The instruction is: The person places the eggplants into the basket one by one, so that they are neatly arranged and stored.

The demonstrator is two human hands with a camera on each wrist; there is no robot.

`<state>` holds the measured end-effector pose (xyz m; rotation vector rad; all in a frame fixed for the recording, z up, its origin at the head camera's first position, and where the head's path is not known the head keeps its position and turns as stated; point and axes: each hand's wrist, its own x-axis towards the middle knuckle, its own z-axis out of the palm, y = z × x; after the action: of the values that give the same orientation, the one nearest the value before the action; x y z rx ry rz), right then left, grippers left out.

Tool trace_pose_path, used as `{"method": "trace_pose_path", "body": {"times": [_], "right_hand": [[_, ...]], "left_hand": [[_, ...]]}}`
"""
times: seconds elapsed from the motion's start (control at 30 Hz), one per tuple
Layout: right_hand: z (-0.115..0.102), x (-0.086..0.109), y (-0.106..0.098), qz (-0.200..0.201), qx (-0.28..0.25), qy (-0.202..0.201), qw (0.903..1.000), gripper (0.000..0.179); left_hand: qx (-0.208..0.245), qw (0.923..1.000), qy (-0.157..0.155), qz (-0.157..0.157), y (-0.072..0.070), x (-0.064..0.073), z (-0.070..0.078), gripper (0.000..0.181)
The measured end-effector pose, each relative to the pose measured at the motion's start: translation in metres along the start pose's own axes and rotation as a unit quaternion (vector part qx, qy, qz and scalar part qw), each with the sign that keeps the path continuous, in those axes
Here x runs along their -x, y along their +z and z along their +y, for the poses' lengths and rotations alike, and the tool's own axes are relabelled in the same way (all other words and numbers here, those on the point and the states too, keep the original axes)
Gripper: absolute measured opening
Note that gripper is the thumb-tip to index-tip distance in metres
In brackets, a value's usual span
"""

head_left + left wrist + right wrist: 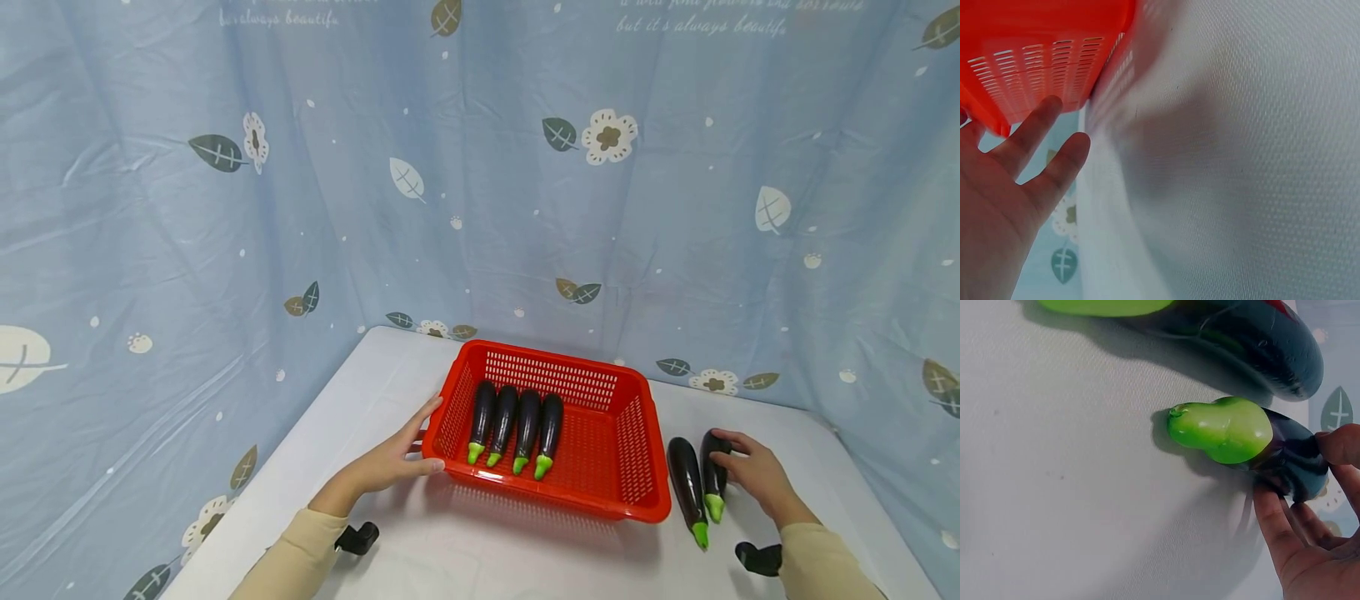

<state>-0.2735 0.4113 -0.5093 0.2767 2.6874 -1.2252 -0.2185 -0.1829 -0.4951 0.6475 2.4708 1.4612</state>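
Dark purple eggplants with green stems are in view. Several of them, such as one eggplant, lie side by side in the left half of a red plastic basket. My left hand rests at the basket's left end with spread, fairly straight fingers, seen also as the left hand beside the red wall. To the right of the basket, two more lie on the table. The right hand grips the outer eggplant between thumb and fingers, around its upper part. Just left of it lies the other eggplant, untouched.
A white cloth covers the table. Blue curtain with leaf and flower prints hangs behind and along the sides. Black camera mounts stick out by both wrists. Inside the basket, its right half shows bare red floor.
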Motion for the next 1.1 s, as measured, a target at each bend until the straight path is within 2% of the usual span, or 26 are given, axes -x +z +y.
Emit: {"method": "trace_pose_path", "body": {"times": [0.3,0.53,1.1], "right_hand": [[0.002,0.004,-0.002,0.000,0.001,0.000,1.0000,0.065],[0.000,0.006,-0.003,0.003,-0.004,0.003,1.0000,0.066],[-0.005,0.011,-0.008,0.002,0.003,-0.034,0.9994,0.067]], "left_hand": [[-0.001,0.9999,-0.011,0.002,0.000,0.000,-0.001,0.099],[0.001,1.0000,-0.007,0.000,0.000,0.000,0.000,0.099],[0.004,1.0000,-0.008,-0.002,0.000,0.001,0.002,0.099]]}}
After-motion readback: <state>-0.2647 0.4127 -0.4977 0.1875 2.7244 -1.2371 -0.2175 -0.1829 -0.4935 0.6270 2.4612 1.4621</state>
